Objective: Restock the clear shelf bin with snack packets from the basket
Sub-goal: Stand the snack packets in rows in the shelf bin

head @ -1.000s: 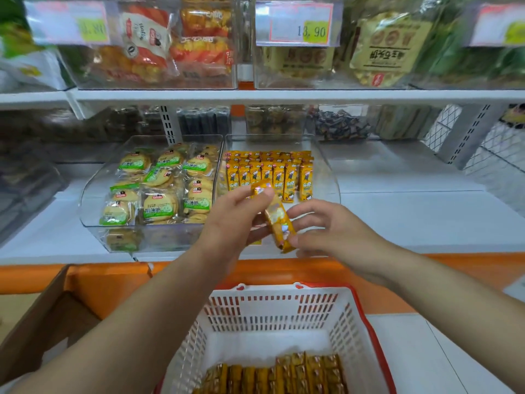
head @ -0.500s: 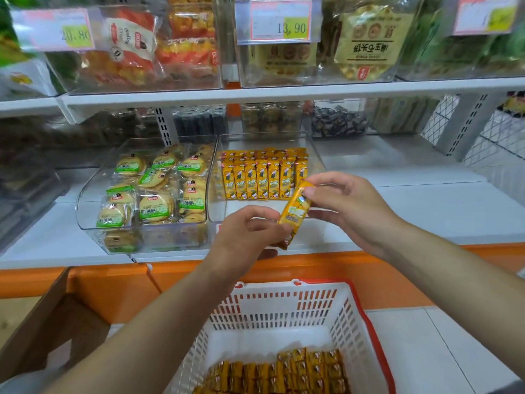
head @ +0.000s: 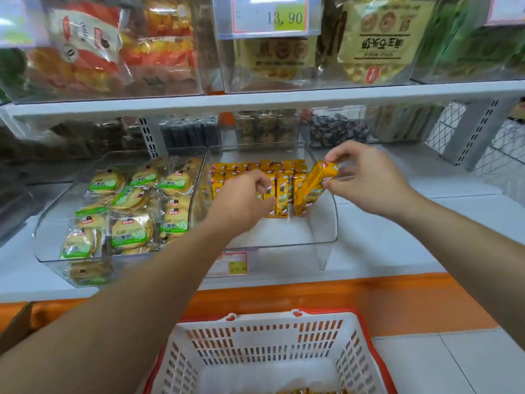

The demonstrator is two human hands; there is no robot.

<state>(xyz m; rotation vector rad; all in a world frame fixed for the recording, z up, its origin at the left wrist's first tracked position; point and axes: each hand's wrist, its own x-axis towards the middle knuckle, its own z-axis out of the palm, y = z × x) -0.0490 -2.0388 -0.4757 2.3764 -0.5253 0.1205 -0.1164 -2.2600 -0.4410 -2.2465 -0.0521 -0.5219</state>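
bin (head: pixel 326 223): clear glossy plas. | packets (head: pixel 282 199): shiny film wrap | basket (head: pixel 270 345): matt wht plas. | shelf (head: pixel 397 243): smooth wht

orange-yellow snack pkt (head: pixel 313 188); white basket (head: pixel 267 346) w/ red rim (slotted walls).

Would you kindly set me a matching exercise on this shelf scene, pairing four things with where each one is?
Things
1. tilted yellow-orange snack packet
2. green-labelled round biscuit packs
3. white slotted plastic basket with a red rim
4. price label reading 13.90

Places
A. on the front of an upper-shelf clear bin
B. pinched in the right hand, over the clear shelf bin
C. below the shelf edge, nearest the camera
D. in the neighbouring clear bin, to the left

Pairs: 1-B; 2-D; 3-C; 4-A
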